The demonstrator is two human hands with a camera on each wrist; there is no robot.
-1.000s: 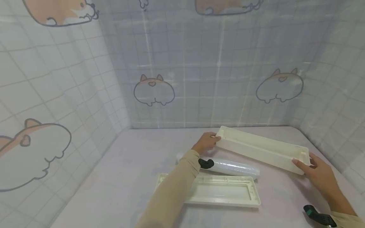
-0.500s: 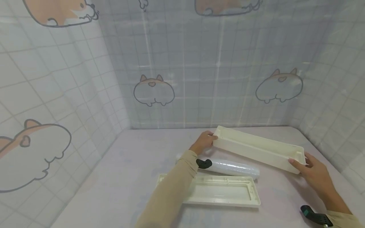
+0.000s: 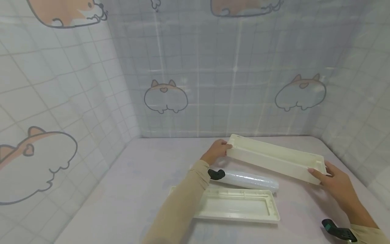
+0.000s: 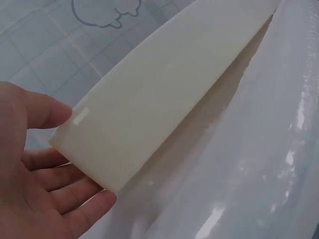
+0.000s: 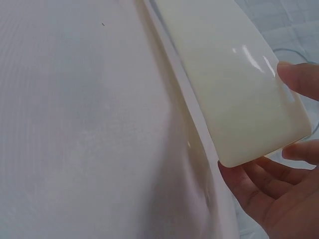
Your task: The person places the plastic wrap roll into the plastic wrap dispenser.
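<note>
Both hands hold a long, narrow cream plastic box (image 3: pixel 274 162), its hollow side up, slanting down toward the right above the back right of the table. My left hand (image 3: pixel 215 151) grips its left end; in the left wrist view the thumb lies on the side wall of the box (image 4: pixel 139 94) and the fingers are at the end and bottom edge. At the opposite end, my right hand (image 3: pixel 337 185) has its thumb over the upper edge, with fingers around the end and underside of the box (image 5: pixel 239 89).
In front of the box lies a roll of clear plastic wrap (image 3: pixel 254 180), partly behind the left forearm. Nearer still, a shallow cream rectangular lid (image 3: pixel 236 221) rests on the pale tabletop (image 3: pixel 122 189). A curtain with cartoon dogs (image 3: pixel 195 112) surrounds the table at the back and sides.
Over the last second the box and both hands have shifted slightly left, mostly in the first half. The grip stays the same; the roll and lid have not moved.
</note>
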